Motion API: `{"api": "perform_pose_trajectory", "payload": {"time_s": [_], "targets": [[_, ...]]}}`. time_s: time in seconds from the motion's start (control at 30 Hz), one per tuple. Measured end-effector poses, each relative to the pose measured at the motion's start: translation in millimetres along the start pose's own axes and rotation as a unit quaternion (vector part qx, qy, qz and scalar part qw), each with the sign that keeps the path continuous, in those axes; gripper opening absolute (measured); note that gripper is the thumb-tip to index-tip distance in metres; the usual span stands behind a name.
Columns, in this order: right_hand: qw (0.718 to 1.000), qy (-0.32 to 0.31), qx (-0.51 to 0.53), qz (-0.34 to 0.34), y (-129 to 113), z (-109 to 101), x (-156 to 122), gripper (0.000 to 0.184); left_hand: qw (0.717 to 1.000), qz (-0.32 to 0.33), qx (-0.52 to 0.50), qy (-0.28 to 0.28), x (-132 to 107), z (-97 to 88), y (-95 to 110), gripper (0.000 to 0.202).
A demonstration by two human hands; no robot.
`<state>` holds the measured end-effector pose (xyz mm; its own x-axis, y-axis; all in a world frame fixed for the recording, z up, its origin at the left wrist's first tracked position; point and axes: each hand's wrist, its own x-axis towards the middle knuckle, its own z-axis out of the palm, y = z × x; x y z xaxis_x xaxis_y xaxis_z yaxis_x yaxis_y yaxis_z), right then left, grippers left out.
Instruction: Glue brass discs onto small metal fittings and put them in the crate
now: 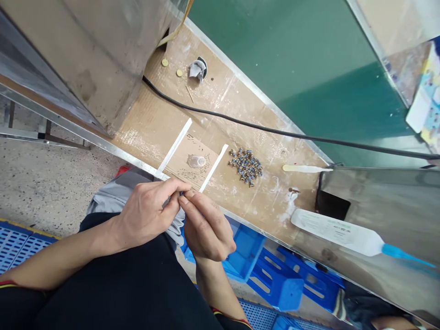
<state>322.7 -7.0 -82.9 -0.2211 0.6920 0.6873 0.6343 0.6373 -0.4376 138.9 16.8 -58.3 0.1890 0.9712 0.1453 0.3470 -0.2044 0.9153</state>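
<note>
My left hand (147, 213) and my right hand (206, 227) meet fingertip to fingertip just in front of the bench edge, over my lap. Both are closed in a pinch on one tiny dark piece that I cannot make out. A pile of several small blue-and-gold beads (246, 166) lies on the cardboard-covered bench (154, 123), a hand's width beyond my right hand. A small clear round dish (196, 161) sits between two white strips (174, 146) just past my fingers.
A black cable (275, 130) crosses the bench. A wooden stick (302, 168) lies right of the beads, by a metal box (385, 206) with a white, blue-handled tool (340, 233) on it. Blue plastic crates (275, 270) stand under the bench. A metal housing (92, 59) stands left.
</note>
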Motion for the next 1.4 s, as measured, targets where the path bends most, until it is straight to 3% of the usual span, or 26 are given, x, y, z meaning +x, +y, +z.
{"api": "perform_pose_trajectory", "payload": {"time_s": [0.17, 0.27, 0.37, 0.57, 0.63, 0.7, 0.83, 1.07, 1.4], "targets": [[1.000, 0.007, -0.006, 0.016, 3, 2, -2, 0.063, 1.000, 0.002, 0.005, -0.009, 0, 2.5, -3, 0.029], [1.000, 0.012, -0.007, 0.021, 6, 1, -5, 0.065, 0.999, -0.029, -0.020, -0.032, 0, 1.6, -6, 0.031], [1.000, 0.019, -0.012, 0.014, 9, 0, -9, 0.065, 0.993, -0.065, -0.083, -0.047, 0, -0.5, -9, 0.020], [0.999, 0.026, 0.003, 0.020, 7, -2, -6, 0.061, 0.993, -0.063, -0.095, -0.006, 4, -2.0, -11, 0.011], [0.997, 0.038, 0.034, 0.056, 5, -4, 1, 0.056, 0.995, -0.050, -0.083, -0.002, 4, -1.6, -12, 0.011], [0.987, 0.039, 0.074, 0.135, 2, -7, 10, 0.050, 0.997, -0.036, -0.075, -0.002, 5, -1.4, -12, 0.010], [0.948, -0.022, 0.170, 0.269, 1, -9, 21, 0.034, 0.998, -0.013, -0.062, -0.005, 4, -1.2, -12, 0.013], [0.921, -0.023, 0.233, 0.313, 4, -8, 19, 0.025, 0.998, -0.001, -0.051, -0.029, 6, -3.4, -10, 0.014], [0.915, -0.042, 0.210, 0.342, -2, -10, 23, 0.015, 0.999, -0.015, -0.030, -0.028, 8, -1.2, -3, 0.015]]}}
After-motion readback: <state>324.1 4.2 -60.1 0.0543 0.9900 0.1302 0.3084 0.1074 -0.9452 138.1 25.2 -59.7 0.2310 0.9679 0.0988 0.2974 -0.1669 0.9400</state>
